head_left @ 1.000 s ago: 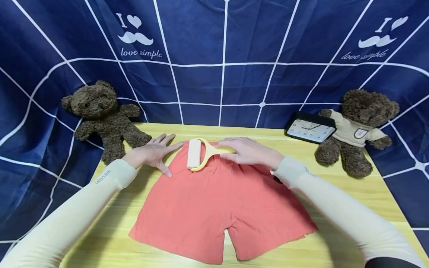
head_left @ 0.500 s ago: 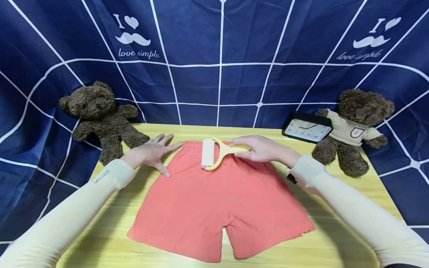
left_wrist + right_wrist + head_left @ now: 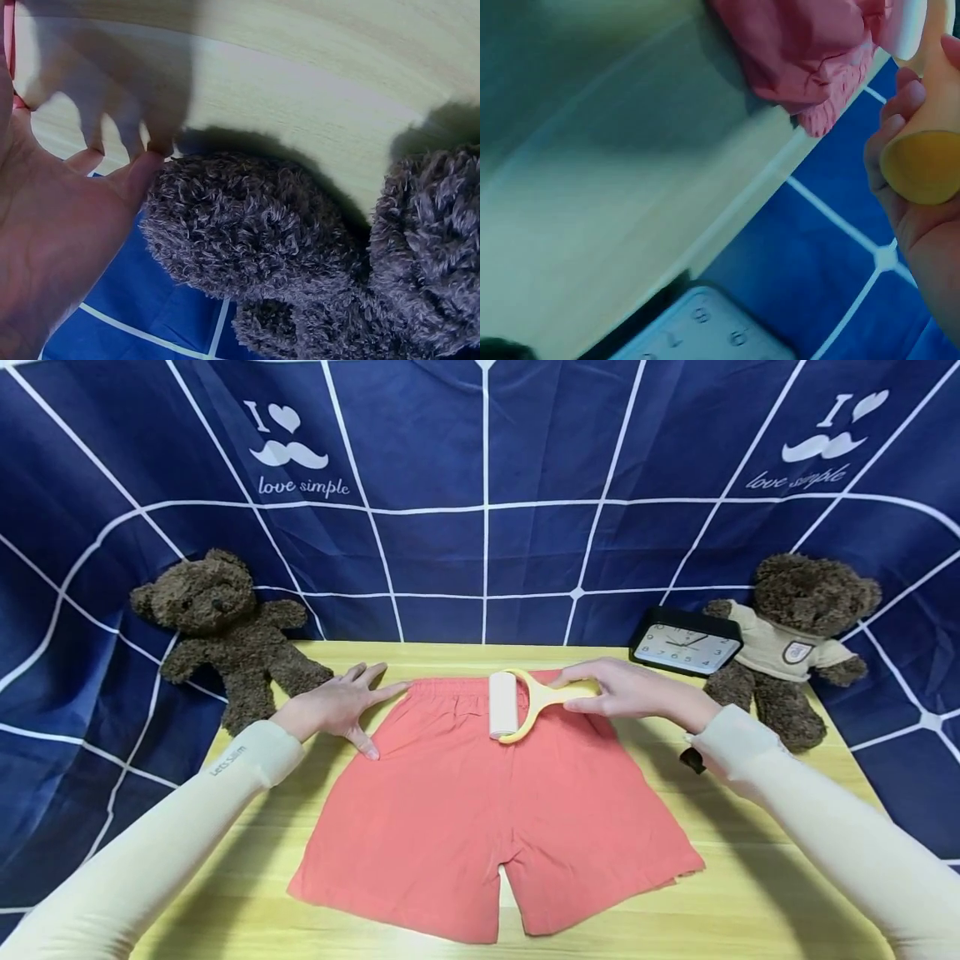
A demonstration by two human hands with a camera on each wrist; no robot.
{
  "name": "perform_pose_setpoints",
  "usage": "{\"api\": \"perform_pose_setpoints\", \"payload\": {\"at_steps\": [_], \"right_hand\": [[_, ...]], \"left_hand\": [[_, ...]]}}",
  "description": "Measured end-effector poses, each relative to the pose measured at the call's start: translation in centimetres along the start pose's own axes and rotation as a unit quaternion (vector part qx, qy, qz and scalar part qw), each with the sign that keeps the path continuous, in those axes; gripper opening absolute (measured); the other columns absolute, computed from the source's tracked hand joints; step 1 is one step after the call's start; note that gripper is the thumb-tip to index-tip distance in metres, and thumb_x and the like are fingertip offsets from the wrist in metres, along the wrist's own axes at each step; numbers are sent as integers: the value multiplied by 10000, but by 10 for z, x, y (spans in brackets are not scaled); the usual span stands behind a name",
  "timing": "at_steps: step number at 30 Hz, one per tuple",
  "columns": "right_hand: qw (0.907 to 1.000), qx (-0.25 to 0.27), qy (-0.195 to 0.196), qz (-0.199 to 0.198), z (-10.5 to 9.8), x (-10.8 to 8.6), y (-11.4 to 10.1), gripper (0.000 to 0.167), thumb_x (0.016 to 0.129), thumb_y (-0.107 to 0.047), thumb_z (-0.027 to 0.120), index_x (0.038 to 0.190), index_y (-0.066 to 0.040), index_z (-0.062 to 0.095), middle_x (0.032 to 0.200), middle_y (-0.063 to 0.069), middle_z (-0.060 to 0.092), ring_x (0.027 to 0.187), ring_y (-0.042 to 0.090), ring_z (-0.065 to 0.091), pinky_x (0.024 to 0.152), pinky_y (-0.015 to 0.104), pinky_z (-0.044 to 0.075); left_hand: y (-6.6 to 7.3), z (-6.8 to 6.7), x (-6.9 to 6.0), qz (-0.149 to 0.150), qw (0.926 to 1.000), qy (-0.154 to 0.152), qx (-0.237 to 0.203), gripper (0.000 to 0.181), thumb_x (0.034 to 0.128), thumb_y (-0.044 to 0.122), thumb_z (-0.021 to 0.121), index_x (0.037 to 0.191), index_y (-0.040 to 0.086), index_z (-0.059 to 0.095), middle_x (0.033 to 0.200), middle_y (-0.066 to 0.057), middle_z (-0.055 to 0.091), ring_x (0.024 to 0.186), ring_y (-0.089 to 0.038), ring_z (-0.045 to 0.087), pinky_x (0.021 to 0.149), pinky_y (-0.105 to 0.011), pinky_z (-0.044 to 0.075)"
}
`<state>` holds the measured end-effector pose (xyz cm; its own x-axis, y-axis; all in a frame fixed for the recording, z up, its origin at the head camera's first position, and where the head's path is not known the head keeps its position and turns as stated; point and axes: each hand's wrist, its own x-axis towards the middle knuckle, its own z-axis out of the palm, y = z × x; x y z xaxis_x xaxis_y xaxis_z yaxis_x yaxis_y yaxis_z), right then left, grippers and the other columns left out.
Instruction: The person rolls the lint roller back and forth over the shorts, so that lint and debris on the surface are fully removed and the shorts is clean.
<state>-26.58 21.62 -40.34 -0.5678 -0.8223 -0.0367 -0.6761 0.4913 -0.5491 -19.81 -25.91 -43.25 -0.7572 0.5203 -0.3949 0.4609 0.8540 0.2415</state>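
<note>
Red shorts (image 3: pixel 420 810) lie spread on the wooden table, waistband at the far side. The right hand (image 3: pixel 626 687) grips the yellow handle of a lint roller (image 3: pixel 503 706), whose white cylinder rests on the shorts near the middle of the waistband. In the right wrist view the right hand (image 3: pixel 922 172) has its fingers curled round the handle (image 3: pixel 930 165). With fingers spread, the left hand (image 3: pixel 337 704) touches the shorts' upper left corner by thumb and index finger. The left wrist view has the left hand (image 3: pixel 67 217) beside brown plush fur (image 3: pixel 247 225).
A brown teddy bear (image 3: pixel 243 652) leans at the back left. At the back right stand a black-framed clock (image 3: pixel 686 643) and another bear (image 3: pixel 795 643) in a beige shirt. Blue cloth with white lines (image 3: pixel 435 552) hangs behind the table (image 3: pixel 600 918).
The right hand has moved the roller rightward along the waistband, from the left part to the middle. The left hand stays at the shorts' corner.
</note>
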Motion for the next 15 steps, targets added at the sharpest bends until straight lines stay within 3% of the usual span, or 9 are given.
{"api": "perform_pose_setpoints", "payload": {"at_steps": [5, 10, 15], "right_hand": [[9975, 598, 41, 375, -8, -15, 15, 315, 959, -148, 866, 1269, -192, 824, 1135, -70, 761, 954, 151, 636, 862, 326, 507], [9932, 1060, -52, 488, -18, -29, 27, 286, 943, -94, 873, 1209, -191, 832, 957, -21, 705, 817, 163, 587, 735, 285, 482], [9916, 1112, -7, 654, -27, -49, 36, 269, 936, -85, 876, 1184, -176, 827, 1009, -19, 725, 877, 164, 587, 762, 273, 494]], "left_hand": [[4, -2, 0, -31, 10000, -47, 74, 1330, 709, 648, 928, 1755, 191, 245, 1731, -380, 111, 1533, -682, 172, 1203, -747, 262], [7, -4, -1, -6, 9999, -11, 105, 1319, 694, 637, 939, 1742, 171, 290, 1712, -404, 138, 1503, -710, 209, 1156, -768, 327], [7, -3, 0, 33, 9999, 55, 130, 1308, 692, 637, 938, 1738, 174, 304, 1708, -407, 151, 1496, -715, 222, 1154, -764, 334]]}}
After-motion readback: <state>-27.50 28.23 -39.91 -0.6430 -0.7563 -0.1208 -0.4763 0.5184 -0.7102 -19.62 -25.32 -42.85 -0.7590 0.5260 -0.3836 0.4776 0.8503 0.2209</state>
